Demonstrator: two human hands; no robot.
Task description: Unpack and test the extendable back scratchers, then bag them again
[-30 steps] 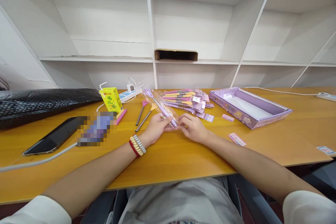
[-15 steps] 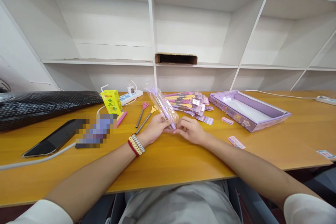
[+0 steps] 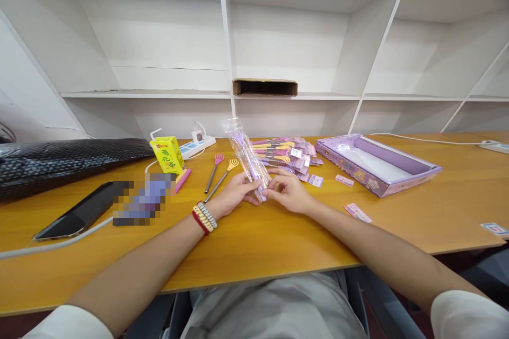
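A purple claw-headed stick in a clear plastic sleeve (image 3: 249, 158) tilts up and away from me, its claw end at the top. My left hand (image 3: 236, 193) grips its lower end from the left. On the other side, the fingers of my right hand (image 3: 289, 190) pinch the sleeve near the bottom. Left of my hands lie a pink claw stick (image 3: 213, 172) and a yellow claw stick (image 3: 225, 177), both unwrapped. Behind my right hand is a pile of packaged claw sticks (image 3: 300, 156) with purple tags.
An open purple box (image 3: 379, 167) sits at the right, with small stickers (image 3: 358, 212) beside it. At the left are a yellow drink carton (image 3: 167, 154), a phone (image 3: 81, 212), a white cable and a black wrapped bundle (image 3: 71, 164). White shelves stand behind.
The sleeved purple stick has shifted slightly and stands a little more upright. My right fingers have moved slightly up along its lower end. The view has shifted a little.
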